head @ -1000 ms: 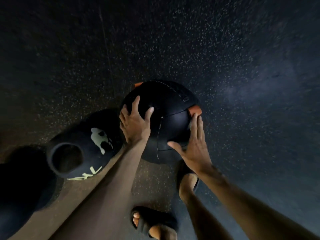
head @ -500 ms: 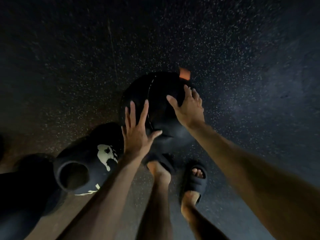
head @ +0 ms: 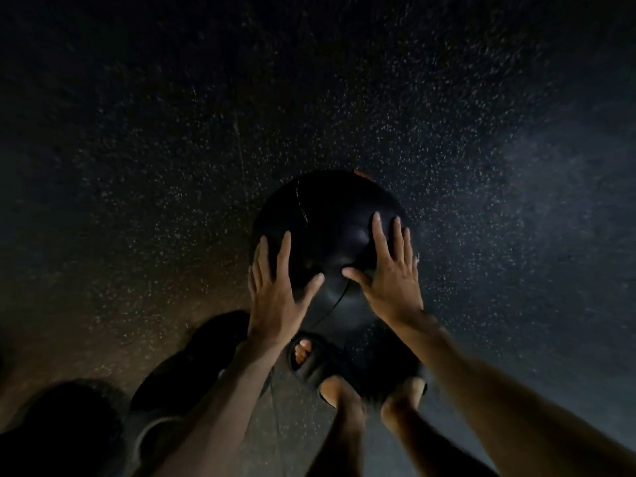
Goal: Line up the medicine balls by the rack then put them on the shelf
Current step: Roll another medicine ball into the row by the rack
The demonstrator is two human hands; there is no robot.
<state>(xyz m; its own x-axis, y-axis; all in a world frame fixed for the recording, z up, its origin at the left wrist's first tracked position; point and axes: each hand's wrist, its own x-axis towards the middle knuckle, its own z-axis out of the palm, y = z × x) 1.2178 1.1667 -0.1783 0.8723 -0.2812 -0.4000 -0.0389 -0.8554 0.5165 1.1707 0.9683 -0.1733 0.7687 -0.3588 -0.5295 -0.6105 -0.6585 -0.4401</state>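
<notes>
The black medicine ball (head: 327, 215) sits on the speckled floor (head: 137, 166), just ahead of a sandal (head: 311, 364). The left hand (head: 275, 297) and right hand (head: 389, 277) press flat against it, fingers straight and spread, not curled round it.

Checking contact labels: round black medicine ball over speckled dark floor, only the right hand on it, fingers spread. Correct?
No. The head view shows both hands on the round black medicine ball: the left hand presses it too, fingers spread, beside the right hand. The speckled dark floor part stands.
</notes>
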